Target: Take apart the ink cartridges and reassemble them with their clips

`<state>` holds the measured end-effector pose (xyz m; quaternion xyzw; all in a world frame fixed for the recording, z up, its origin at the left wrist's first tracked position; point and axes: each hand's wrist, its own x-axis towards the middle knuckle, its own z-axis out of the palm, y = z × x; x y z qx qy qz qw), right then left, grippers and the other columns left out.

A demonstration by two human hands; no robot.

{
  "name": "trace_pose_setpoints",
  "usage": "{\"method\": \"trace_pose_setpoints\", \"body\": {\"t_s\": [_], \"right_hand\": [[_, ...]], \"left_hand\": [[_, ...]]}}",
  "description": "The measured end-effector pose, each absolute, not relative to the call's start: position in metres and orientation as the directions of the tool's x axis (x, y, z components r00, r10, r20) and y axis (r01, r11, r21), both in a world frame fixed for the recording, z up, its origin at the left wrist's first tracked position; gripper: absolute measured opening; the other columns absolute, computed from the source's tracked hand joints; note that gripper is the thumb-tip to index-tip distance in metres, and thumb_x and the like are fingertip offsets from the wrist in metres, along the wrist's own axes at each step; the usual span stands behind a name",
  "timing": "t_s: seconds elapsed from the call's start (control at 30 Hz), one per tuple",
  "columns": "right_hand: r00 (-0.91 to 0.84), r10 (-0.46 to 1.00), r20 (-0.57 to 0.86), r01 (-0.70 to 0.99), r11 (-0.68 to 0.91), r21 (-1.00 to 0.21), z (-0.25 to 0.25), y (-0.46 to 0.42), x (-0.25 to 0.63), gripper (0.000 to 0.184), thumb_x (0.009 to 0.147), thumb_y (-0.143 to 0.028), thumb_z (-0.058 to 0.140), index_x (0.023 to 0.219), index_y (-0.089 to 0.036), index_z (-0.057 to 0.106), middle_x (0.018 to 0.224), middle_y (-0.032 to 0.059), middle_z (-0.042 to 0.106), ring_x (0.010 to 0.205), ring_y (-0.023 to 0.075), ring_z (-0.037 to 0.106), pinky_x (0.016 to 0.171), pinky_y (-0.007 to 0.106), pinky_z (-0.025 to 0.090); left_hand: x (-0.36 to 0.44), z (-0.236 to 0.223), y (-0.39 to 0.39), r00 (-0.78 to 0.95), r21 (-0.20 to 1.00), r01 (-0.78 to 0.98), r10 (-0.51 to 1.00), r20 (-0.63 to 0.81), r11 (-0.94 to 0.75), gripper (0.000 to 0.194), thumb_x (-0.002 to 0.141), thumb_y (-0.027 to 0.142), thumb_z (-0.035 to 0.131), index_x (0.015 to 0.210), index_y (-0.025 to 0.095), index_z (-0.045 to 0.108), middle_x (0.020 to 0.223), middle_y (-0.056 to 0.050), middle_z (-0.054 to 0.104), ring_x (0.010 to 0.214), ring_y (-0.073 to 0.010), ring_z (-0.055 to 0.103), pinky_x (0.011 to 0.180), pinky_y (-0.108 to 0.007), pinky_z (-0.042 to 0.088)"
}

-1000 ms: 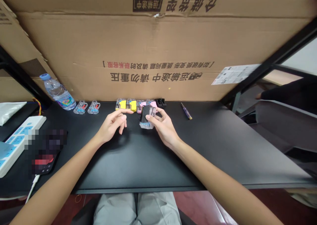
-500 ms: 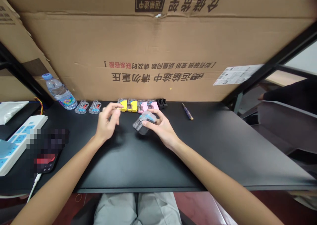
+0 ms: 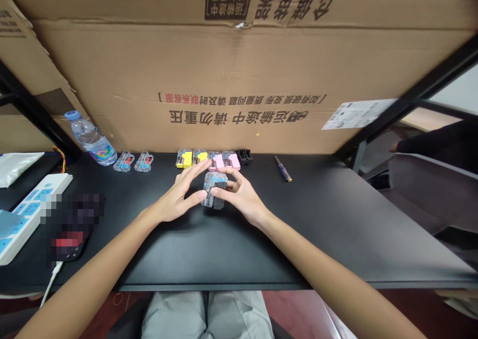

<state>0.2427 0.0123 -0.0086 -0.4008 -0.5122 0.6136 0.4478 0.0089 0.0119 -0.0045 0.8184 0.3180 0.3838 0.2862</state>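
Observation:
In my right hand (image 3: 242, 194) is a small clear-and-black plastic block (image 3: 214, 190) with blue parts inside, pinched between thumb and fingers above the table. My left hand (image 3: 182, 192) is at the block's left side, its fingers stretched out and its thumb tip against or very near the edge. Behind the hands, along the cardboard, stand clear plastic pieces with yellow parts (image 3: 187, 160) and others with pink parts (image 3: 234, 162). A black plastic piece (image 3: 244, 156) ends that row. Two clear pieces with red and blue inside (image 3: 144, 163) sit further left.
A water bottle (image 3: 91, 139) leans at the back left. Nearer on that side are a white power strip (image 3: 45, 192) and a phone (image 3: 76, 252) with a white cable. On the right lies a small screwdriver (image 3: 283, 169). A cardboard sheet (image 3: 130, 65) walls the table's back.
My right hand has turned the block, so its clear side with blue parts shows beside the black. After drawing back a little, my left hand has come right up to it, fingers extended.

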Motion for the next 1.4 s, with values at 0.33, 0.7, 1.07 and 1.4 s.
{"method": "trace_pose_setpoints", "body": {"t_s": [0.33,0.7,1.07,1.4], "right_hand": [[-0.282,0.957,-0.074,-0.106,-0.107,-0.989,-0.006,0.01,0.242,0.063,0.066,-0.039,0.101,0.117,-0.031,0.065,0.098,-0.0003,0.079,0.092,0.025,0.077,0.089,0.043,0.063],[-0.097,0.995,-0.016,-0.243,-0.04,-0.969,-0.006,0.024,0.252,0.07,0.065,-0.041,0.102,0.123,-0.031,0.063,0.114,0.0032,0.082,0.113,0.0277,0.077,0.105,0.047,0.06],[-0.273,0.962,-0.026,-0.152,-0.069,-0.986,-0.012,0.014,0.244,0.068,0.067,-0.037,0.1,0.125,-0.032,0.063,0.101,0.0005,0.081,0.093,0.0241,0.079,0.092,0.044,0.064],[-0.208,0.978,-0.019,-0.102,-0.041,-0.994,-0.012,0.02,0.246,0.068,0.065,-0.04,0.102,0.122,-0.03,0.067,0.09,-0.0019,0.077,0.081,0.0202,0.073,0.085,0.038,0.063]], "left_hand": [[-0.01,0.012,0.021,0.026,0.78,0.293,0.82,0.572,-0.553,0.035,0.107,0.053,0.058,0.116,0.021,0.071,0.08,-0.002,0.069,0.077,-0.02,0.068,0.08,-0.033,0.052],[-0.001,0.005,0.015,0.212,0.818,0.275,0.862,0.461,-0.505,0.045,0.108,0.051,0.053,0.088,0.018,0.077,0.05,0.007,0.035,0.045,-0.0107,0.029,0.049,-0.029,0.023],[0.011,0.006,0.012,0.279,0.836,0.186,0.844,0.459,-0.516,0.04,0.104,0.044,0.064,0.139,0.026,0.064,0.102,-0.007,0.079,0.064,-0.0142,0.059,0.062,-0.028,0.047],[-0.004,0.007,0.02,0.135,0.816,0.303,0.87,0.475,-0.493,0.026,0.104,0.043,0.061,0.103,0.021,0.074,0.065,0.004,0.053,0.055,-0.012,0.047,0.055,-0.026,0.036]]}}
